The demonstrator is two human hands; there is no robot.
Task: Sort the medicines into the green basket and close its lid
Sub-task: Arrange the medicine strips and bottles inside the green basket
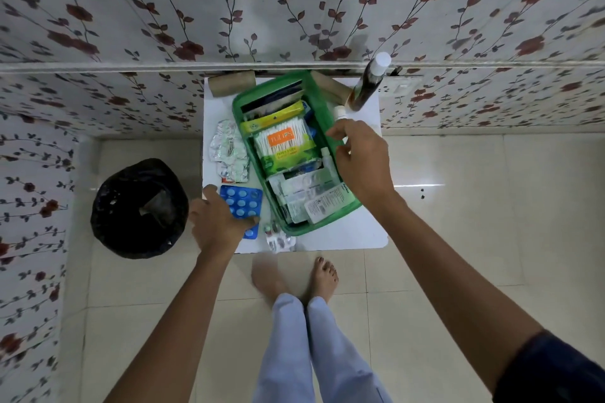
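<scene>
The green basket (240, 101) stands open on a small white table (343, 232), filled with a cotton-bud pack (281, 144), strips and small boxes. Its green lid (319, 91) stands up along the right side. My left hand (217, 222) rests on a blue blister strip (244, 201) at the table's front left, fingers pressed on it. My right hand (363, 160) hovers over the basket's right rim, fingers curled and apart, next to a small white bottle (339, 113). Silver blister strips (229, 150) lie left of the basket. More small strips (278, 239) lie at the front edge.
A tall brown bottle with a white cap (368, 83) stands at the table's back right. Two cardboard rolls (232, 83) lie at the back. A bin lined with a black bag (140, 206) sits on the floor to the left. My bare feet (324, 275) are below the table.
</scene>
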